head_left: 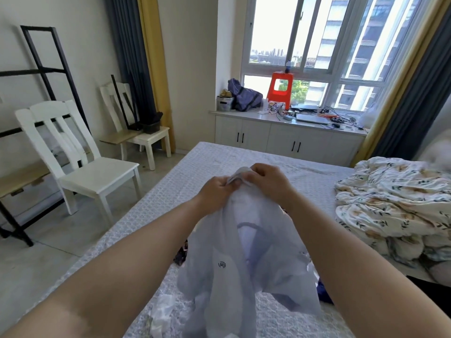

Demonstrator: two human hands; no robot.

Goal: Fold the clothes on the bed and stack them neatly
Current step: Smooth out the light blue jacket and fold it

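Both hands were up at frame centre, pinching the same bunched top edge of a pale lilac shirt point(244, 259). Left hand point(214, 189) had fingers curled round the fabric from the left; right hand point(266, 178) gripped it from the right, thumb and fingers closed on the cloth. The two grips were nearly touching.

The shirt hung from that pinch point down toward the lower centre of the frame, so its long axis ran roughly vertically in the picture, away from the hands and back toward the person. Its collar opening and a small round chest logo faced the camera. The lower hem was cut off by the bottom edge, so I couldn't tell whether it was touching the bed point(185, 172).

Key relation, as I read it: both hands were on one spot at the top, with the garment's width collapsed below them. My guess is the next move needed the hands to slide apart along the top edge to spread the shirt flat. Neither hand was clearly nearer.

Other clothes lay low in the frame: a white crumpled piece point(162, 311) at lower left of the shirt, dark patterned fabric point(181, 252) behind its left side and a dark blue piece point(323, 291) at its right. No folded stack was visible. A floral duvet point(390, 206) was heaped at the right.
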